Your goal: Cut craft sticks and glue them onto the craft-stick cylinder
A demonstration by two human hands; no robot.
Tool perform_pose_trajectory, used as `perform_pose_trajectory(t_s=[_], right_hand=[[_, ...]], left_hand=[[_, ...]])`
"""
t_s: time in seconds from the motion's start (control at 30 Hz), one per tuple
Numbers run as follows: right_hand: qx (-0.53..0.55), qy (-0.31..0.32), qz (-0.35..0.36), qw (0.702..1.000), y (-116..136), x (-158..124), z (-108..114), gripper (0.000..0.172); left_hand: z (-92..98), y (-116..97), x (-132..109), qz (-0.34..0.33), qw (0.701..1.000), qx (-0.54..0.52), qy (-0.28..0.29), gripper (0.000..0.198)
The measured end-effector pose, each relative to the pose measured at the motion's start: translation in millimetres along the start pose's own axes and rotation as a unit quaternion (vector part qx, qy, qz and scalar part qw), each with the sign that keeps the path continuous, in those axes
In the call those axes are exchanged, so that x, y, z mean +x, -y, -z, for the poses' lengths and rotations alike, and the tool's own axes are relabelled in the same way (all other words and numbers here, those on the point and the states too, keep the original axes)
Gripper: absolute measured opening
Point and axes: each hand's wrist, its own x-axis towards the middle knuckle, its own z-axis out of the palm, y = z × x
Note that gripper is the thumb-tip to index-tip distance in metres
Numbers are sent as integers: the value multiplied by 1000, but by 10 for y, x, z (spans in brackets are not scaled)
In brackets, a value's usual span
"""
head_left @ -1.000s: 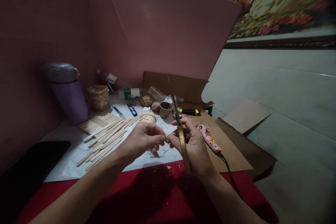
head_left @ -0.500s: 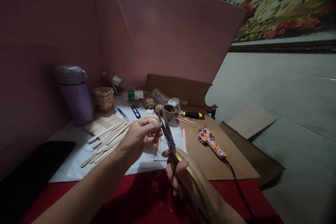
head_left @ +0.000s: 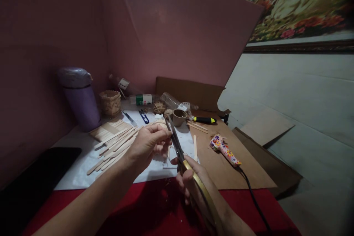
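My right hand point(head_left: 193, 179) grips a pair of scissors point(head_left: 177, 143) with gold-coloured handles. Its blades point up and away, slightly parted. At the blades, the pinched fingertips of my left hand point(head_left: 151, 140) hold something small that I cannot make out. Behind the left fingers a pale, rounded object point(head_left: 159, 122) shows only in part. Several wooden craft sticks point(head_left: 117, 149) lie fanned out beside my left forearm on white paper point(head_left: 149, 173). A small brown cup point(head_left: 179, 117) stands just beyond the scissor tips.
A flower-patterned glue gun point(head_left: 225, 150) with a black cord lies on cardboard point(head_left: 215, 177) at the right. Farther back are a yellow-black cutter point(head_left: 204, 120), twine balls point(head_left: 159, 107), plastic bottles point(head_left: 143, 99), blue snips point(head_left: 143, 116), a woven basket point(head_left: 110, 103) and a purple tumbler point(head_left: 81, 105).
The scissor blades have come closer together beside my left fingertips. Both hands stay nearly in place, and the whole view has shifted slightly.
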Motion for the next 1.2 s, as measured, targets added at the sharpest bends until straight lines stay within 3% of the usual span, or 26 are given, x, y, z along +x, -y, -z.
perform_pose_trajectory(t_s=[0.13,0.63,1.2], right_hand=[[-69,30,12,997,31,-34,-14,76],[-59,-30,-37,997,89,-94,-140,69],[-104,-49,52,992,15,-52,-182,62]], left_hand=[[-4,2,-3,5,1000,10,2,25],[-31,29,6,27,999,16,-19,22],[-81,-13,-23,23,999,18,-19,23]])
